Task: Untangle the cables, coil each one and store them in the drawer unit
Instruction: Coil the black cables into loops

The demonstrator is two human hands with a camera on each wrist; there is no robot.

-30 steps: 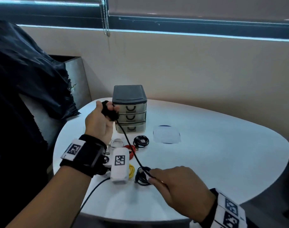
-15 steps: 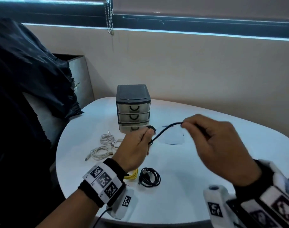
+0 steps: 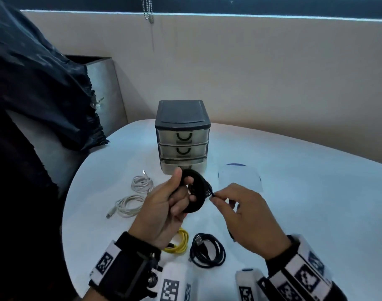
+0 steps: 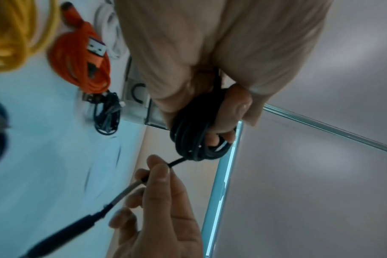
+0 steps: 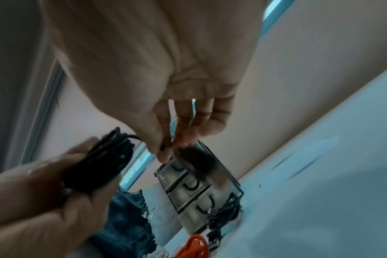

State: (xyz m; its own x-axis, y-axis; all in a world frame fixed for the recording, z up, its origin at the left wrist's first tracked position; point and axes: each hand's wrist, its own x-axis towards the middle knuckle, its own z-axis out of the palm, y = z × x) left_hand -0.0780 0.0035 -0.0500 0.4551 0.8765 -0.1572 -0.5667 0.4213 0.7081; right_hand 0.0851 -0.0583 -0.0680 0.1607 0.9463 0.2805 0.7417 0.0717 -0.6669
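White round bench (image 3: pixel 294 213) under a beige wall; drawer unit (image 3: pixel 182 135) near the far edge, all drawers closed. White cables (image 3: pixel 129 205), yellow cable (image 3: pixel 179 242) and dark coil (image 3: pixel 207 249) toward the near edge. Since half a second ago: stretched black cable (image 3: pixel 195 194) now coiled, gripped by left hand (image 3: pixel 164 213); right hand (image 3: pixel 246 218) fingers pinching its tail.
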